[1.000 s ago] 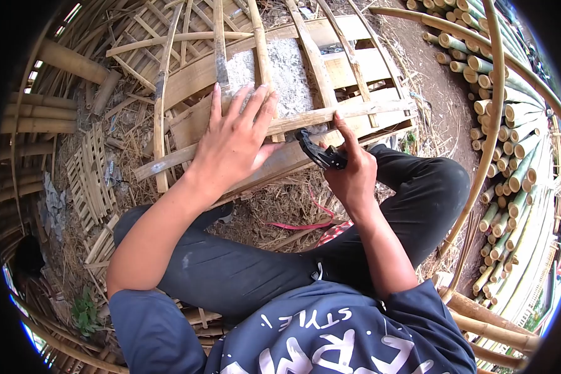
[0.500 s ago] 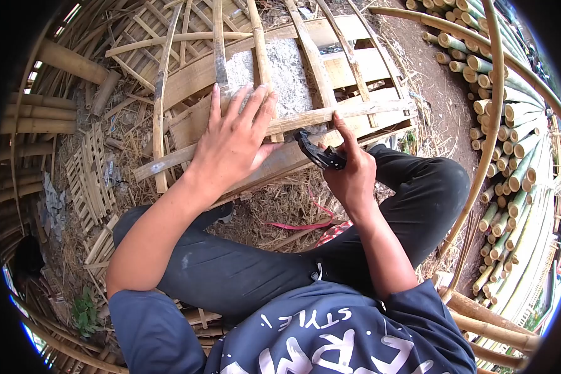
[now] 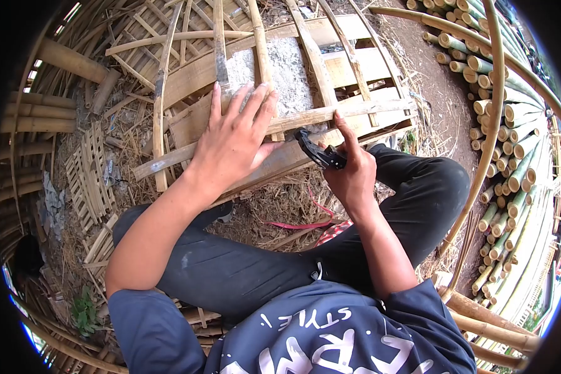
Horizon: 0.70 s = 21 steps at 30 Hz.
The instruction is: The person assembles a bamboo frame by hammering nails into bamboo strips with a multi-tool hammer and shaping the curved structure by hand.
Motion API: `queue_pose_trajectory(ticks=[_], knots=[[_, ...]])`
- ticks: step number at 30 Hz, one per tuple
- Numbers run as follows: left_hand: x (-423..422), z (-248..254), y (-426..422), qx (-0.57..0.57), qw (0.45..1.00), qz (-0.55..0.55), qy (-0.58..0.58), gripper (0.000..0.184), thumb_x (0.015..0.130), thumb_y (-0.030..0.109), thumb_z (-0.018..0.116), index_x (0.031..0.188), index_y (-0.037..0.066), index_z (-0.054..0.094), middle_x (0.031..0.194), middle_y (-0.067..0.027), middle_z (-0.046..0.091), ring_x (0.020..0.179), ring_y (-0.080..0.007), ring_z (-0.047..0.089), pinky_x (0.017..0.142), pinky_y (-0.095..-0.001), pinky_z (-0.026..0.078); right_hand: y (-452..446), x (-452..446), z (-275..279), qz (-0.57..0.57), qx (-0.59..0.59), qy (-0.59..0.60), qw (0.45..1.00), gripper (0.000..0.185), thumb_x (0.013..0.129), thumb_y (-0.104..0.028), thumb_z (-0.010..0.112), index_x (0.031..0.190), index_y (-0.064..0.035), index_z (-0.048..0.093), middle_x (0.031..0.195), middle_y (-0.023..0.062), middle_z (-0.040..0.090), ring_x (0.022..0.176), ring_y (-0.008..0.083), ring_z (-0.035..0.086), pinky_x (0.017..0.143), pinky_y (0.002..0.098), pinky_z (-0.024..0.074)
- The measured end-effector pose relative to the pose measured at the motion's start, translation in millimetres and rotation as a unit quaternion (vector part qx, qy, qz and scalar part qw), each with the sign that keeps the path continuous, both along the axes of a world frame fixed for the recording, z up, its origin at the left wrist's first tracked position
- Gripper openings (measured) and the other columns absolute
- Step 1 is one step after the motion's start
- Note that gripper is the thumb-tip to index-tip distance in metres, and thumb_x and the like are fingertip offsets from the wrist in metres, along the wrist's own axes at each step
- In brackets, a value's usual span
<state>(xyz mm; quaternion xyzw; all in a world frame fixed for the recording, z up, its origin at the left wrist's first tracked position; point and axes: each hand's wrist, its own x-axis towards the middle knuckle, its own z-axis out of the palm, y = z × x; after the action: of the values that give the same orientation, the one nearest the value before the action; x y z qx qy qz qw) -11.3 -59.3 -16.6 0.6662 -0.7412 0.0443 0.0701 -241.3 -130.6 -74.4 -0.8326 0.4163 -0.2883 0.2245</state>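
My left hand (image 3: 234, 134) lies palm down on the bamboo lattice, fingers spread over the slats and thumb stretched along the near edge. A long split-bamboo crosspiece (image 3: 305, 117) runs under it, crossing several upright slats (image 3: 260, 50). My right hand (image 3: 353, 171) grips a black plier-like hand tool (image 3: 318, 151); its exact kind is unclear. The tool's curved head sits just below the crosspiece, close to a slat's end. My right index finger reaches up and touches the crosspiece. Beneath the lattice are wooden boards (image 3: 350, 67) and a rough grey-white slab (image 3: 283, 68).
Cut bamboo poles (image 3: 517, 149) are stacked at the right, behind a bent bamboo strip (image 3: 489, 124). Woven bamboo pieces (image 3: 90, 168) lie at the left. Straw, shavings and a pink strap (image 3: 302, 225) lie on the ground between my crossed legs (image 3: 249, 268).
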Motion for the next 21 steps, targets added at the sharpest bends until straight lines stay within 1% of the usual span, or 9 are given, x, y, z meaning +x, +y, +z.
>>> queue_pose_trajectory(ticks=[14,19,21], knots=[[0.4,-0.1,-0.9,-0.003,1.0,-0.005,-0.003,0.08,0.083,0.037,0.075,0.147,0.003,0.04,0.146,-0.0148,0.046,0.138,-0.032,0.04,0.117,-0.0632,0.022,0.6,0.6,2.1,-0.004,0.008,0.0,1.0,0.087,0.068,-0.005,0.075,0.149,-0.0191,0.046,0.066,0.0133,0.063,0.058,0.0324,0.065,0.055,0.0442,0.0495],[0.3,0.0,-0.6,-0.004,1.0,-0.006,-0.009,0.082,0.083,0.042,0.075,0.147,0.003,0.041,0.147,-0.0154,0.045,0.139,-0.0321,0.04,0.118,-0.0627,0.022,0.4,1.1,0.0,-0.004,-0.006,-0.001,1.0,0.086,0.07,-0.005,0.075,0.149,-0.0193,0.045,0.065,0.0132,0.062,0.058,0.0325,0.065,0.055,0.0443,0.0492],[0.5,0.5,-0.5,-0.003,1.0,-0.008,-0.009,0.083,0.083,0.045,0.074,0.147,0.003,0.041,0.147,-0.0158,0.045,0.139,-0.0324,0.04,0.118,-0.0627,0.021,0.4,1.1,0.9,-0.005,0.008,0.0,1.0,0.086,0.07,-0.005,0.075,0.149,-0.0192,0.045,0.066,0.0138,0.063,0.058,0.0332,0.065,0.056,0.0446,0.0497]])
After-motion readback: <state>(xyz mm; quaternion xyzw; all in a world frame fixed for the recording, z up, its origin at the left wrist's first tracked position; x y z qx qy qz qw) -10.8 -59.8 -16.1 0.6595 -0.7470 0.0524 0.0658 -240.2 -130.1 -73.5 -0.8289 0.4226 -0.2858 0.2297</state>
